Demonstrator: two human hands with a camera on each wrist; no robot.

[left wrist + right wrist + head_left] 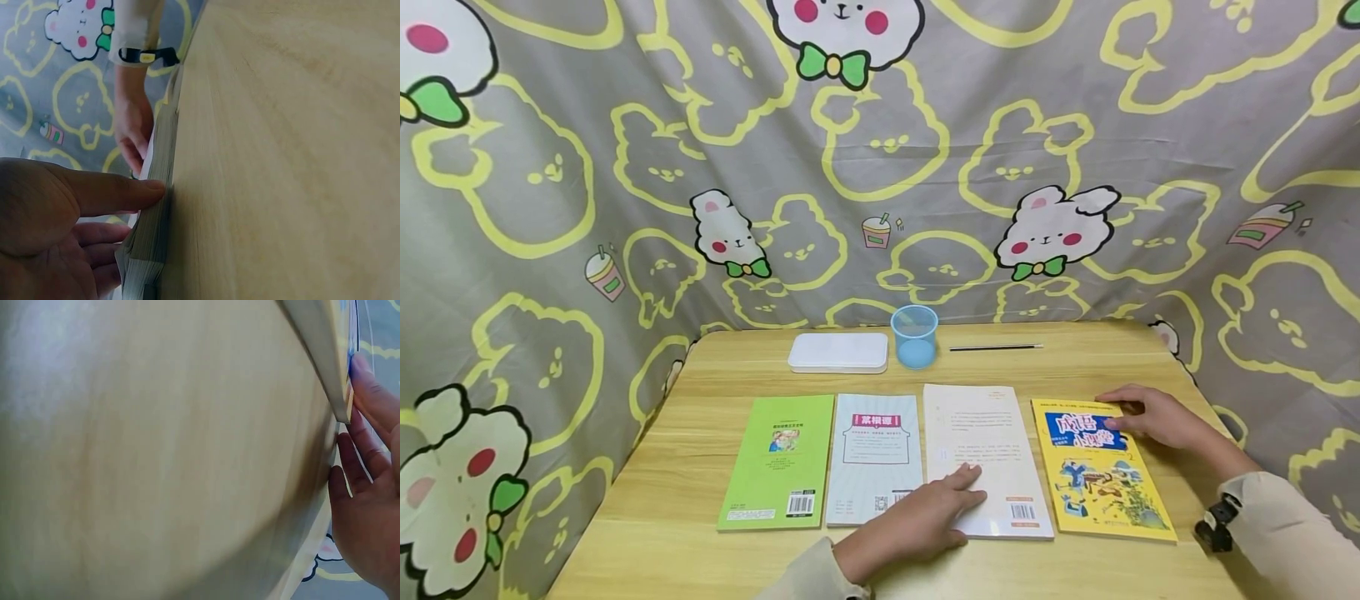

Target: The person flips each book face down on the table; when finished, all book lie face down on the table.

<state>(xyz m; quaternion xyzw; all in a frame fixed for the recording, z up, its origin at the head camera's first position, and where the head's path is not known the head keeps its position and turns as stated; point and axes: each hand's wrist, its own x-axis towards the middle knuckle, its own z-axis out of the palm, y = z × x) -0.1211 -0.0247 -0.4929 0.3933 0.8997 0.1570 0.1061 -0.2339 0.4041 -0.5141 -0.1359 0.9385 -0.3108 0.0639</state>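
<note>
In the head view, my left hand [925,517] rests on the lower left part of a white book [988,458] that lies flat. Its thumb [140,192] touches the book's page edge in the left wrist view, the other fingers reaching over the cover. My right hand [1157,417] is at the top right corner of a yellow book [1105,475] with cartoon figures. The thumb [369,384] lies against its cover and the index finger is at its edge, pinching the corner. A pale blue book [880,467] lies left of the white one.
A green book [778,458] lies at the left end of the row. Behind stand a white case [838,352], a blue see-through cup [915,337] and a thin dark pencil-like stick [996,347] on the wooden table [647,500]. A patterned grey curtain [820,275] hangs around the table.
</note>
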